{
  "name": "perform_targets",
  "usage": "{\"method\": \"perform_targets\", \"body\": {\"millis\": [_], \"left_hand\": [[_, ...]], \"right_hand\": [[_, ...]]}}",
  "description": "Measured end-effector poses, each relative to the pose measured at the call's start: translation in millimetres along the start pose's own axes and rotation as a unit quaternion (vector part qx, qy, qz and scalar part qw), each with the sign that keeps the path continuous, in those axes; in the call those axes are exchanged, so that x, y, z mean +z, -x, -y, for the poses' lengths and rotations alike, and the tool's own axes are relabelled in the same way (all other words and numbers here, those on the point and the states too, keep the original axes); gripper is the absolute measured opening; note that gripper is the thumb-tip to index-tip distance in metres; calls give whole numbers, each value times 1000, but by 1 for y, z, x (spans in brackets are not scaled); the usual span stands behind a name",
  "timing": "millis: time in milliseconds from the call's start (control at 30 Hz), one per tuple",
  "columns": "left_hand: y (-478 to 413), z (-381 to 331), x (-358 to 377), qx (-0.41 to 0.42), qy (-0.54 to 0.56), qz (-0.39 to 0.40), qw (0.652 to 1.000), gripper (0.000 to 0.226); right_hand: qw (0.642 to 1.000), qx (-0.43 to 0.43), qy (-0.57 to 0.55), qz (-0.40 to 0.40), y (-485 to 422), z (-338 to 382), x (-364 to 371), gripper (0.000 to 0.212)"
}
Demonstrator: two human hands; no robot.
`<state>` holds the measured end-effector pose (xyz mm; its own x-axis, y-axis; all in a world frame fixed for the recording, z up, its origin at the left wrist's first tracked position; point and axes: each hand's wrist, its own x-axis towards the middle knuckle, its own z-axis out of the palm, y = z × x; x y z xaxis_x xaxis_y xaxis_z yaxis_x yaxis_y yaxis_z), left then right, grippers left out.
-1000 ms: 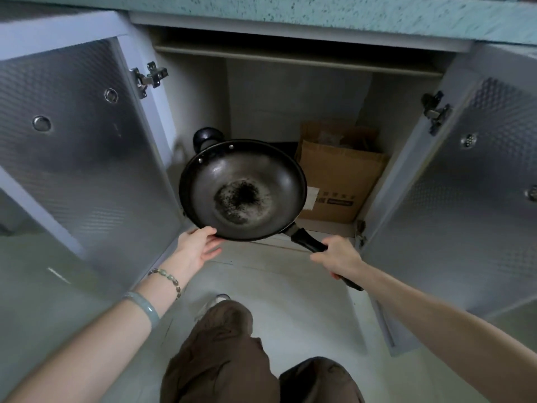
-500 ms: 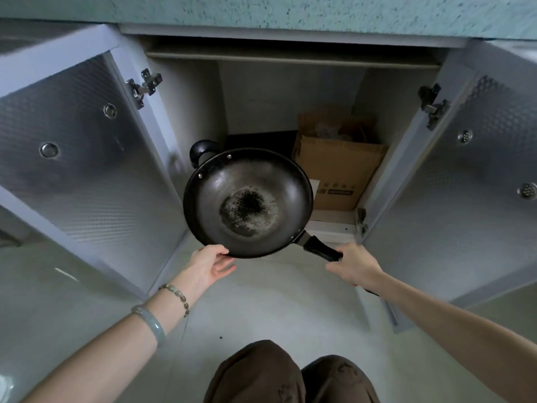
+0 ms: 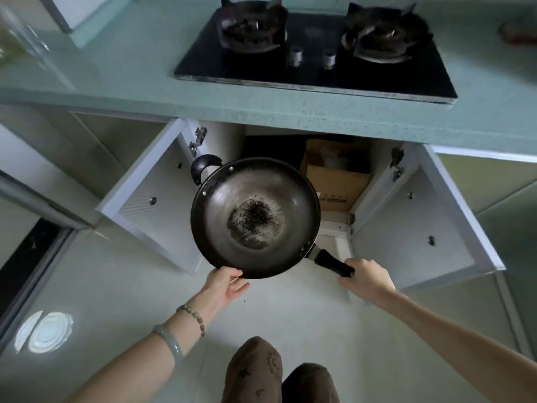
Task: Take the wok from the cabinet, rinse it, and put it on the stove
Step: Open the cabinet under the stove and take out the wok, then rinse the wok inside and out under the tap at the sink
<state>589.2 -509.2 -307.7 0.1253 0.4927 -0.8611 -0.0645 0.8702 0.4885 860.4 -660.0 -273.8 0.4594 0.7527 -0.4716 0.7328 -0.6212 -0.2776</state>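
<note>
Right, near end first: left hand (image 3: pixel 223 286) cups the near rim of the round dark steel wok (image 3: pixel 255 218) from under, thumb over the edge, fingers loosely curled. Right hand (image 3: pixel 367 276) is wrapped tight round the wok's black stick handle (image 3: pixel 332 263). Wok is in the air, held roughly level, clear of the open white cabinet (image 3: pixel 334 228) and out in front of it, below the pale green speckled countertop (image 3: pixel 290 112). Brown cardboard box (image 3: pixel 334 181) sits behind, inside the cabinet. Black two-burner glass gas stove (image 3: pixel 313 48) is on the counter straight above.

Step in hand, as I read it: carry to a sink for the rinse; no sink in view. Keep both holds, keep it level, clear the counter lip and both door edges before turning.

Versus half a second back: view has risen, stove now visible, wok lifted further out of the cabinet. Grips unchanged.
</note>
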Motion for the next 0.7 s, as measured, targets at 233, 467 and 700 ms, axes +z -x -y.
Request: {"method": "perform_targets", "body": {"millis": [233,467,700], "left_hand": [[131,-22,-5,7,12,6,1000,14],[216,-62,-13,18,-23,54,998,7],[251,-98,18,31,-59,98,993,17]], "right_hand": [[1000,-8,-4,6,87,21,-78,8],[999,-5,-32,-20,155,43,-143,23],[997,8,-45,-68,187,46,-182,27]]}}
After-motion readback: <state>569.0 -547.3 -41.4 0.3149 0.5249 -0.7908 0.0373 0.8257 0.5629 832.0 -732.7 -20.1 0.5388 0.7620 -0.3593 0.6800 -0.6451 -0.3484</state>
